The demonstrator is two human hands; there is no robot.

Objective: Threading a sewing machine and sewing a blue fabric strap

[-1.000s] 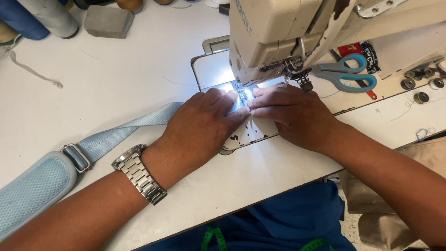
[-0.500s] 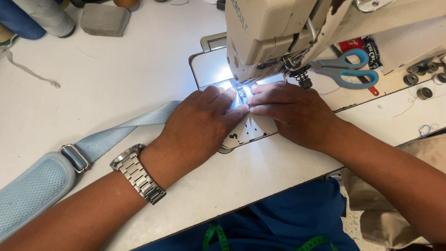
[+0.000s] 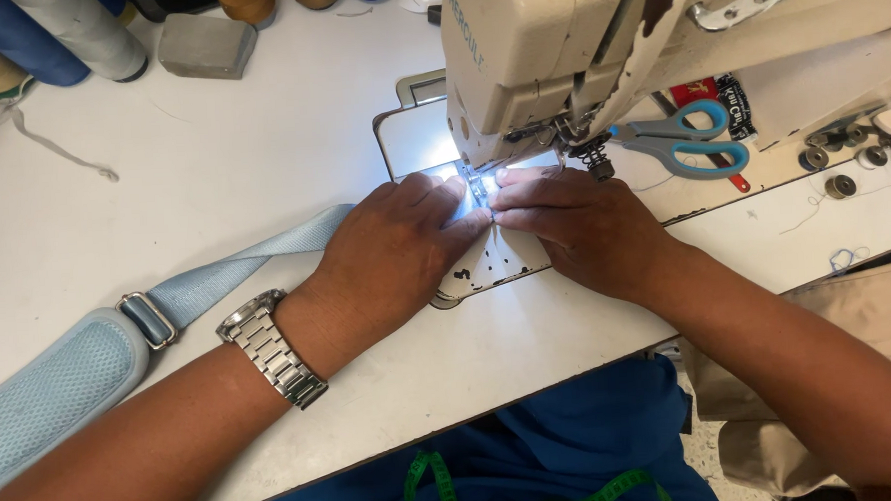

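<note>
Both hands flat on the plate of the sewing machine [image 3: 557, 45], right under its head. Left hand [image 3: 395, 248] palm down, fingers together, pressing the light blue strap [image 3: 236, 270] against the plate just left of the needle. Right hand [image 3: 580, 225] palm down too, fingers together and stretched toward the needle, tips nearly meeting the left hand's in the lit spot. Strap end hidden beneath the left hand; rest of it trailing away from the machine's left side across the white table [image 3: 211, 161], through a buckle [image 3: 148, 319] to a padded mesh piece [image 3: 46, 398]. Metal wristwatch [image 3: 270, 348] on the left wrist. Blue-handled scissors [image 3: 686, 140] just right of the machine head, small bobbins [image 3: 843, 183] beyond them.
</note>
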